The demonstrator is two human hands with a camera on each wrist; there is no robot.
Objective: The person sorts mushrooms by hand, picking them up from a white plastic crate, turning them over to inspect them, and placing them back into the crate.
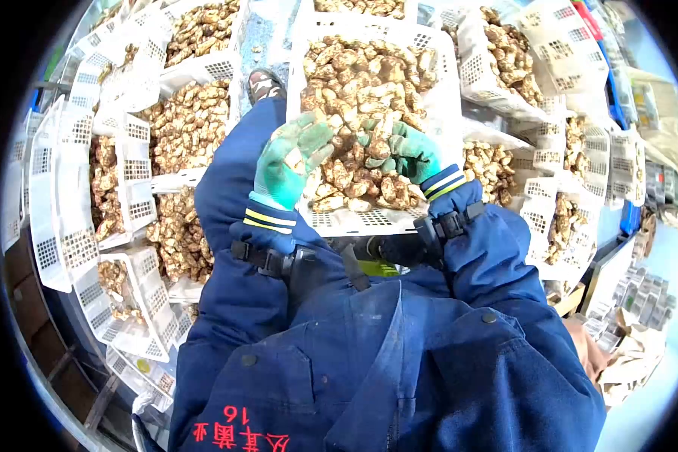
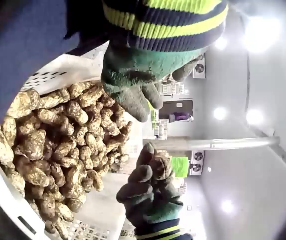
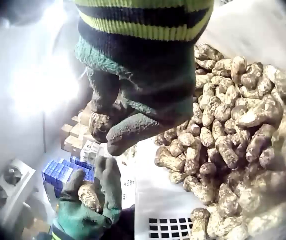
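Note:
Both hands wear green gloves with grey-coated fingers and work over a white crate [image 1: 446, 113] heaped with brown, soil-specked mushrooms [image 1: 361, 75]. My right hand [image 1: 416, 153] pinches a mushroom [image 3: 99, 126] between thumb and fingers; its pale stem shows in the head view. Cupped with the palm turned up, my left hand [image 1: 290, 160] holds a smaller mushroom [image 3: 89, 196] between thumb and fingers. The hands are a short way apart above the near half of the pile. In the left wrist view the underside of the left hand [image 2: 133, 82] hides most of its palm.
More white crates of mushrooms stand at the left [image 1: 188, 113] and right [image 1: 508, 60], close to both arms. The person's legs straddle the crate's near side, with a shoe [image 1: 265, 84] beside its left wall. Blue boxes [image 3: 65, 172] show farther off.

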